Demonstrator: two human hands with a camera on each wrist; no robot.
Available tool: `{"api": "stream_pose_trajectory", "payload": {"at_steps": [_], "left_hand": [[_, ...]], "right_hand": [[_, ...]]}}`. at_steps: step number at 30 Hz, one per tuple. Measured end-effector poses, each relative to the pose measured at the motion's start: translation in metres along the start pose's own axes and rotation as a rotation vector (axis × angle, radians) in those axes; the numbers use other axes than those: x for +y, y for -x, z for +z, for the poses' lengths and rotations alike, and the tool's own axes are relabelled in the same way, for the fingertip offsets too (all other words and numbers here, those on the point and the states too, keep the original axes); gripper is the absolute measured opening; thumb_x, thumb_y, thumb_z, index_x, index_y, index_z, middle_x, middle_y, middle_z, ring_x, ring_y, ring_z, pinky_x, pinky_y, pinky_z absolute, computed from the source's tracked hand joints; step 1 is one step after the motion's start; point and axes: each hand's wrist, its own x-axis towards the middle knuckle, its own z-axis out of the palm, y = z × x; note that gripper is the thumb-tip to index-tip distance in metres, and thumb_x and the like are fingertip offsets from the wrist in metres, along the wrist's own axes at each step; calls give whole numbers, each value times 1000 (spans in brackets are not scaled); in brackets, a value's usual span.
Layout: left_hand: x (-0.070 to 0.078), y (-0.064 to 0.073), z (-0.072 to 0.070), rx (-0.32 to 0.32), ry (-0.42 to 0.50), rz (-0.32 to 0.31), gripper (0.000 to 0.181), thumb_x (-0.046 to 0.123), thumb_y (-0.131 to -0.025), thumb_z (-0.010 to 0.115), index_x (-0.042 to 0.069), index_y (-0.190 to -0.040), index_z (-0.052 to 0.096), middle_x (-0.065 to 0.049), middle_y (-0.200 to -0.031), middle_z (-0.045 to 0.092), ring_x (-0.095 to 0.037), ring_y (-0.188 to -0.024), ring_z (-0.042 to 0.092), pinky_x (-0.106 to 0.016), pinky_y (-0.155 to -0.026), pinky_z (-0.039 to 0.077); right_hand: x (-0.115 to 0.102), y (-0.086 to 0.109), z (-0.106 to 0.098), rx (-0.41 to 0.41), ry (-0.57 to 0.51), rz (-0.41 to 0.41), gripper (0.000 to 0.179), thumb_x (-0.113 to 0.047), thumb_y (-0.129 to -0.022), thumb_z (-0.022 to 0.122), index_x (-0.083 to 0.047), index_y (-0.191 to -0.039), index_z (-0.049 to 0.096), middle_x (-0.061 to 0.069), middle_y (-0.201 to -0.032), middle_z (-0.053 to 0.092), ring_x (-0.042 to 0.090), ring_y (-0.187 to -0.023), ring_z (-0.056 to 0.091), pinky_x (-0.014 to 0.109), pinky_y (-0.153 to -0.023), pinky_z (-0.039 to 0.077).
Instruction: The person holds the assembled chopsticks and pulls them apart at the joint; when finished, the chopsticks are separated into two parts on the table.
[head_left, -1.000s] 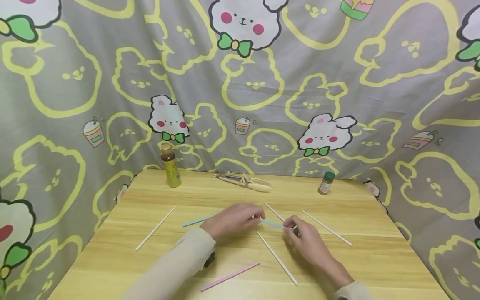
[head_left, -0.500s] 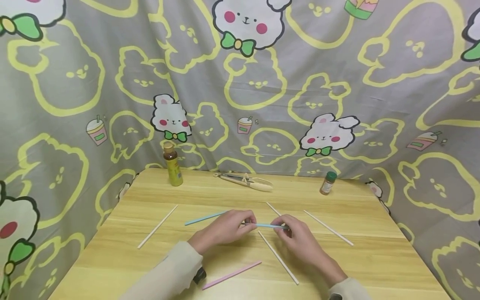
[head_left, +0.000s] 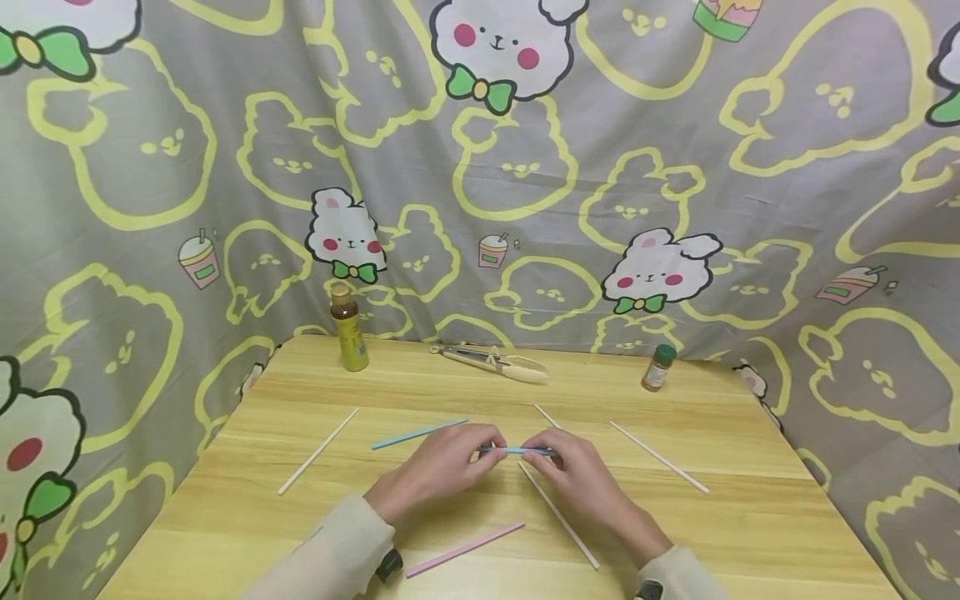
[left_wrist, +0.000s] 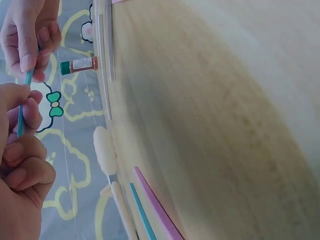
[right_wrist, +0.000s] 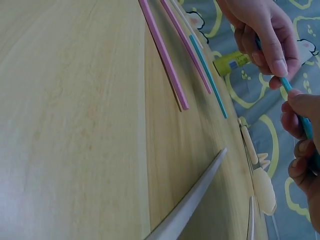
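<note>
In the head view, both hands hold a thin blue stick (head_left: 514, 450) roughly level over the middle of the table. My left hand (head_left: 448, 457) pinches its left part between thumb and fingers, while my right hand (head_left: 579, 468) grips the right part. Only a short stretch of blue shows between them. The left wrist view has the fingertips almost together on the held stick (left_wrist: 29, 76). A white stick (head_left: 558, 517) lies just below the right hand, and another blue stick (head_left: 420, 434) rests beyond the left wrist.
A pink stick (head_left: 465, 550) lies near the front. Farther white sticks lie left (head_left: 318, 451) and right (head_left: 660, 457). Along the back are a yellow-green bottle (head_left: 352, 342), tongs (head_left: 491, 364) and a green-capped jar (head_left: 658, 367). A patterned curtain (head_left: 420, 175) hangs behind the wooden table (head_left: 262, 533).
My hands have drawn closer together along the blue stick, the left moving slightly down and the right leftward. The blue stretch between them has become shorter, and the stick looks more level.
</note>
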Motion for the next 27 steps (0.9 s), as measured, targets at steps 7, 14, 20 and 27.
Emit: {"api": "stream_pose_trajectory", "payload": {"at_steps": [7,14,20,27], "left_hand": [[1,4,1,39,1,7,11,29,-111,65,23,-111,74,10,-104,78,-1,-89,65,-24,-78,56],[0,5,4,62,8,22,11,30,-112,64,22,-110,71,11,-102,77,2,-75,54,-18,-68,48],[0,6,4,78,-28,63,11,29,-111,64,20,-109,69,12,-95,72,3,-70,48,-16,-63,45],[1,13,1,154,-70,130,7,24,-108,69,19,-103,66,12,-85,64,4,-67,43,-14,-60,40]], "right_hand": [[-4,-2,2,-3,15,-14,8,-24,-104,75,-17,-108,76,-13,-89,65,1,-65,43,19,-58,42],[-3,-2,4,-6,5,-14,8,-23,-103,76,-17,-108,75,-13,-87,62,-2,-64,41,19,-57,41],[0,-2,4,-7,-38,-35,6,-24,-104,74,-18,-104,73,-12,-87,62,1,-67,46,20,-59,44],[-4,-4,6,7,-59,-109,4,-16,-102,76,-16,-101,72,-11,-85,61,0,-68,47,20,-59,46]]}}
